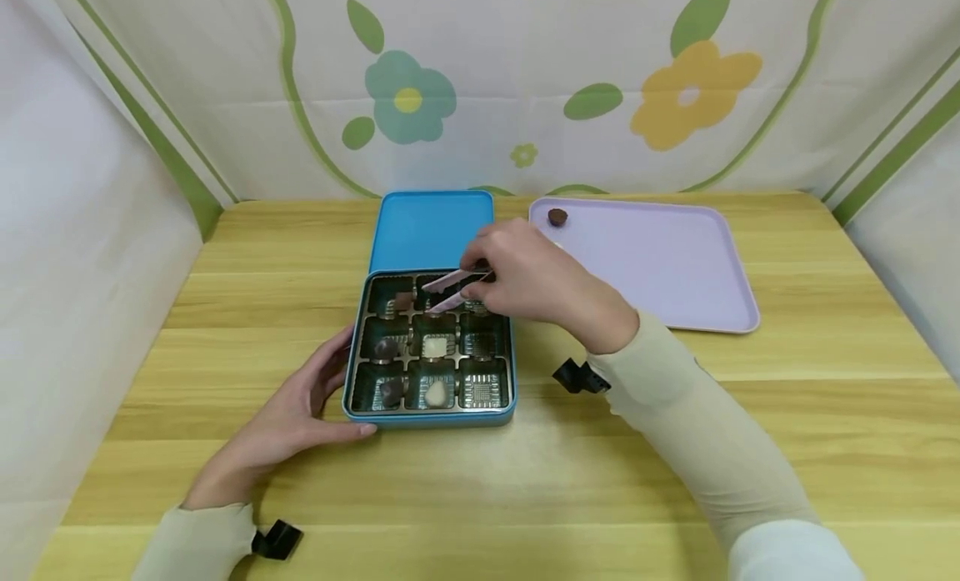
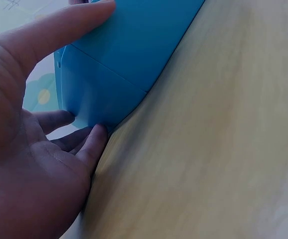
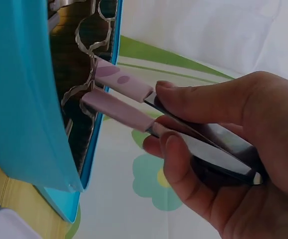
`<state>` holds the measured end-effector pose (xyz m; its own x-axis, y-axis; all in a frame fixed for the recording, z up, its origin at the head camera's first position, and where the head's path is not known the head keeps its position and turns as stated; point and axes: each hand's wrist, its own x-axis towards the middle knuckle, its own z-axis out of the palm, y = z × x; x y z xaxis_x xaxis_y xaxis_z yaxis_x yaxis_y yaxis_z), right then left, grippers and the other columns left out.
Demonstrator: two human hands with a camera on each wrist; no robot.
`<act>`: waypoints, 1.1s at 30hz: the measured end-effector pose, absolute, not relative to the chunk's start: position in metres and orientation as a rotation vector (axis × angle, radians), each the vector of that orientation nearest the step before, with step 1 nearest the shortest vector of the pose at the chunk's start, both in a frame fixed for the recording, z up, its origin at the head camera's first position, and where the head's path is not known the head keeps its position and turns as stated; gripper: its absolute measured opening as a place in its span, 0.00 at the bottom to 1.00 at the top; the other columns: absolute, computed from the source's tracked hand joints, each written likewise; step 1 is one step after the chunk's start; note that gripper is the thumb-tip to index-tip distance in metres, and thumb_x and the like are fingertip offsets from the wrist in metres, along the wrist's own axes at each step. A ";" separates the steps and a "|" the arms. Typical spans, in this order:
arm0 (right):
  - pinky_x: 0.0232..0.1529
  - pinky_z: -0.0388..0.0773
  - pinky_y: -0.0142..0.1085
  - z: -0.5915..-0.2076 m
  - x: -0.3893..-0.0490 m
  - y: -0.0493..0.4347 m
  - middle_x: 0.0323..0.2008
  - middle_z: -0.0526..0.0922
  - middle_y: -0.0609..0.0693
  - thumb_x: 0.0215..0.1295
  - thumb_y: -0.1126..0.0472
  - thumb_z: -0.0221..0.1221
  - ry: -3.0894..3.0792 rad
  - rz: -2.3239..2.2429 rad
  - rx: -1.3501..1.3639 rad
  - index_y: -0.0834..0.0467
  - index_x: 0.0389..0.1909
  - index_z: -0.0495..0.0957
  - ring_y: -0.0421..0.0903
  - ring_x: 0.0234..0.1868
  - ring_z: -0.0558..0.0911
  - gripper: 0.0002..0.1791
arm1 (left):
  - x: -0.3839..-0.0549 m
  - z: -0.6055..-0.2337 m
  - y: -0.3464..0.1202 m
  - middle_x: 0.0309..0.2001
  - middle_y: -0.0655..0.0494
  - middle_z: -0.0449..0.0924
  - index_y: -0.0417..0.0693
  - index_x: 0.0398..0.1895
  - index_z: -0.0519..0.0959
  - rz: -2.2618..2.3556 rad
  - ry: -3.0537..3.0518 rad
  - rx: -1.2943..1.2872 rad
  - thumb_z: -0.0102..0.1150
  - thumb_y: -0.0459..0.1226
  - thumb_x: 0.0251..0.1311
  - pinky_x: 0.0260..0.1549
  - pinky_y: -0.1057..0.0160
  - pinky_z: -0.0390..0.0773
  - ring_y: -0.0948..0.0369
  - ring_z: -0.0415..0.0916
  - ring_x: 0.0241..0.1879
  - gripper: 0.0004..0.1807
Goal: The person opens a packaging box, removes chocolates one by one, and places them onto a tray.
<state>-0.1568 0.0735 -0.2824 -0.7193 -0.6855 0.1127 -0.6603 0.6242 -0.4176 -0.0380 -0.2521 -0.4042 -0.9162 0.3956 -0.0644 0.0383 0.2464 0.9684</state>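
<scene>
A blue tin with a dark, gold-edged divided insert stands on the table. Dark chocolates, such as the round one, lie in its left column; a white square chocolate and a white rounded chocolate lie in the middle column. My left hand holds the tin's near-left corner, thumb along the front, fingers at the left side. My right hand grips small tongs with pink tips and metal arms. Their tips stand apart over the top middle compartment, where they partly hide what lies there.
Behind the tin lies its blue lid. A lilac tray at the back right carries a brown chocolate near its far-left corner; my right hand partly covers a pale piece beside it. A flowered cloth hangs behind the table.
</scene>
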 end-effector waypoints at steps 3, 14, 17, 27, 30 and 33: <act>0.50 0.85 0.45 -0.282 -0.157 0.069 0.44 0.90 0.57 0.67 0.63 0.71 2.773 -0.606 -1.181 0.62 0.46 0.91 0.54 0.48 0.86 0.09 | -0.039 -0.405 -0.251 0.87 0.42 0.50 0.57 0.90 0.46 1.718 2.227 0.405 0.81 0.27 0.53 0.71 0.82 0.63 0.73 0.59 0.77 0.67; 0.44 0.85 0.43 -0.286 -0.157 0.074 0.39 0.92 0.53 0.69 0.66 0.69 2.774 -0.753 -1.237 0.59 0.39 0.93 0.51 0.41 0.87 0.04 | -0.040 -0.404 -0.251 0.87 0.43 0.50 0.58 0.90 0.46 1.715 2.224 0.398 0.81 0.27 0.53 0.71 0.83 0.62 0.74 0.58 0.77 0.68; 0.45 0.85 0.44 -0.285 -0.156 0.076 0.39 0.93 0.53 0.69 0.66 0.69 2.776 -0.797 -1.219 0.59 0.39 0.93 0.52 0.43 0.89 0.05 | -0.040 -0.404 -0.252 0.87 0.43 0.50 0.58 0.90 0.45 1.715 2.225 0.396 0.81 0.27 0.53 0.71 0.83 0.63 0.74 0.58 0.77 0.68; 0.50 0.86 0.46 -0.269 -0.158 0.077 0.45 0.91 0.56 0.68 0.63 0.71 2.797 -0.687 -1.152 0.61 0.45 0.92 0.54 0.49 0.87 0.08 | -0.040 -0.404 -0.253 0.87 0.43 0.50 0.60 0.90 0.46 1.698 2.239 0.387 0.81 0.28 0.53 0.70 0.83 0.63 0.74 0.58 0.77 0.67; 0.48 0.85 0.44 -0.270 -0.158 0.071 0.41 0.90 0.54 0.68 0.65 0.69 2.797 -0.603 -1.177 0.60 0.40 0.92 0.52 0.46 0.85 0.05 | -0.039 -0.403 -0.253 0.86 0.43 0.51 0.59 0.90 0.46 1.703 2.238 0.388 0.81 0.27 0.53 0.70 0.83 0.63 0.74 0.59 0.77 0.68; 0.40 0.76 0.39 -0.274 -0.157 0.064 0.29 0.82 0.49 0.66 0.68 0.66 2.794 -0.527 -1.197 0.58 0.28 0.86 0.49 0.38 0.78 0.07 | -0.039 -0.404 -0.253 0.86 0.42 0.51 0.58 0.90 0.46 1.706 2.239 0.395 0.81 0.27 0.53 0.71 0.83 0.63 0.75 0.59 0.77 0.67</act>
